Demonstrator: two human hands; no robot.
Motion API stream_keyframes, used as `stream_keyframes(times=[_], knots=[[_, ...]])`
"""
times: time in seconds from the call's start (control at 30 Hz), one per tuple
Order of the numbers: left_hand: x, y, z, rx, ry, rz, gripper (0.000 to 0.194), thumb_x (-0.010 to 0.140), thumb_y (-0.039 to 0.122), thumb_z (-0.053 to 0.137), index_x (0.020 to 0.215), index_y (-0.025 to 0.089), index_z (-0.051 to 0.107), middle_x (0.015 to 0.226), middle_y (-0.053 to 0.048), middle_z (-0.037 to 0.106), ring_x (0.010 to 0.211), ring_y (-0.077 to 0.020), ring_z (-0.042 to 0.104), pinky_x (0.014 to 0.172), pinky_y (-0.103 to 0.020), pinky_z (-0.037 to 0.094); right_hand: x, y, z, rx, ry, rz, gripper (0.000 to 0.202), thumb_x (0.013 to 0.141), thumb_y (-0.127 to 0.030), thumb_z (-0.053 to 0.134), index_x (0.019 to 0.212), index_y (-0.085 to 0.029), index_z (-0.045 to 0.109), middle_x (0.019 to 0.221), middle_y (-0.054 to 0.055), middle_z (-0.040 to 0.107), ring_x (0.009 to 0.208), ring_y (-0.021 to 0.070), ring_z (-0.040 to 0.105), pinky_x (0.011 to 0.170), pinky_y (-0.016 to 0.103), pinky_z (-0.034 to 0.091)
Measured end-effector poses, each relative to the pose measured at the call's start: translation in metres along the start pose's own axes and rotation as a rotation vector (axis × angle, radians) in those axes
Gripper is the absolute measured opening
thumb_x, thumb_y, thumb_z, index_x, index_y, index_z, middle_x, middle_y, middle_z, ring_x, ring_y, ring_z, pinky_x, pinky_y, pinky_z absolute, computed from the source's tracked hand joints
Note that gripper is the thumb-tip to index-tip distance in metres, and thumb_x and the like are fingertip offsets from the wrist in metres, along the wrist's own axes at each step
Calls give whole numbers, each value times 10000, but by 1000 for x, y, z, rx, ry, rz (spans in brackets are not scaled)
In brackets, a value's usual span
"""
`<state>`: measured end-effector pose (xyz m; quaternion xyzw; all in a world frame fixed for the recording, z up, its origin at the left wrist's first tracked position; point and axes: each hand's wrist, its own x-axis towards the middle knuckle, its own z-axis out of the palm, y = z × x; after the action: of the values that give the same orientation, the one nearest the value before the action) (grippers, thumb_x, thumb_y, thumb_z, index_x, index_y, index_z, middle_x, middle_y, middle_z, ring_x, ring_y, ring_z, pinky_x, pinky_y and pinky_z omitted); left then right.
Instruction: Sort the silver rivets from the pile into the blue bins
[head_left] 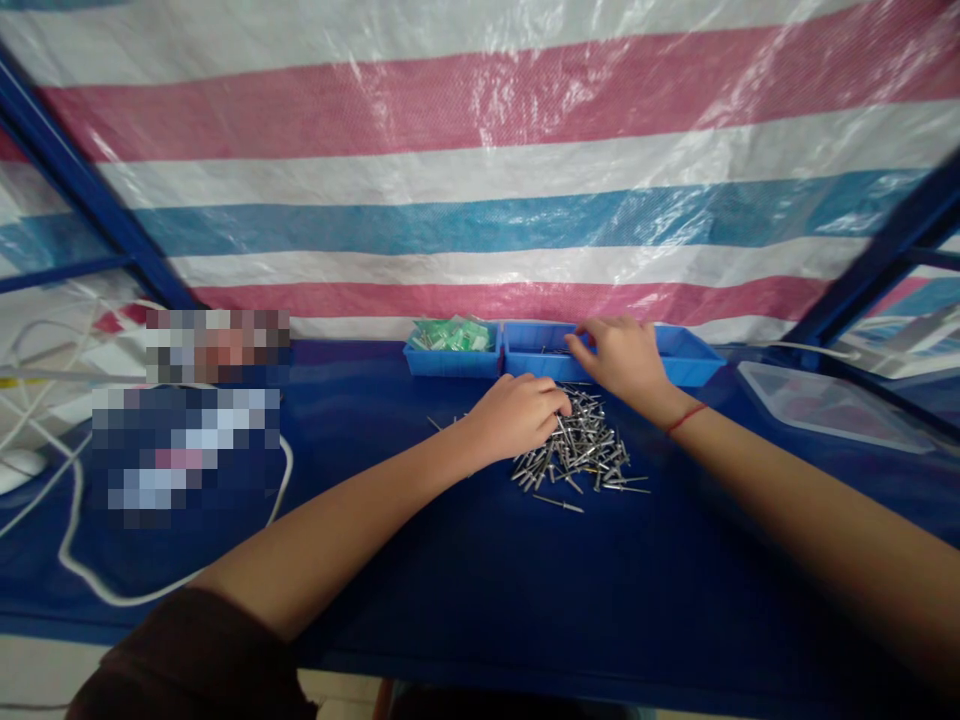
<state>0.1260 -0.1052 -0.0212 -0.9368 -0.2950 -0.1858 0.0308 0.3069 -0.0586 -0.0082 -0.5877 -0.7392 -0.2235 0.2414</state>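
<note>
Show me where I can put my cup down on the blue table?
Bare cloth lies near the front edge of the table, between the two forearms, below the rivet pile. Crowded: pile, left hand, right hand, blue bins.

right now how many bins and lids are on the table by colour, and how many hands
blue bins: 2, one with green packets, one under the right hand
clear lids: 1
hands: 2, left on the pile of metal pins, right
total: 5
</note>
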Motion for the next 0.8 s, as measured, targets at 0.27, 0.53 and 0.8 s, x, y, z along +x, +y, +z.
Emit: stream_keyframes(times=[0.27, 0.53, 0.8], knots=[[0, 7, -7, -101, -17, 42, 183, 812, 181, 525, 876, 226, 690, 945, -11, 663, 893, -175, 580, 770, -323, 387, -53, 15, -16, 200, 139, -81, 168, 837, -278, 499, 861, -186, 638, 722, 41, 657, 714, 225, 578, 651, 338, 374], [-2, 11, -12, -15, -116, 61, 184, 901, 287, 506, 912, 248, 686, 955, -11, 658, 943, -183, 565, 766, -318, 321, -67, 16, -15, 438, 116, -1, 122, 815, -227, 527, 870, -195, 630, 792, 43, 685, 701, 202, 617, 670, 331, 465], [-2, 20, -13, 36, -196, -32, 205, 878, 233, 514, 962, 285, 694, 962, -25, 650, 977, -227, 551, 766, -358, 335, -70, 12, -10, 459, 97, -58, 113, 804, -223, 535, 863, -206, 630, 755, 40, 684, 668, 210, 627, 606, 335, 478]])
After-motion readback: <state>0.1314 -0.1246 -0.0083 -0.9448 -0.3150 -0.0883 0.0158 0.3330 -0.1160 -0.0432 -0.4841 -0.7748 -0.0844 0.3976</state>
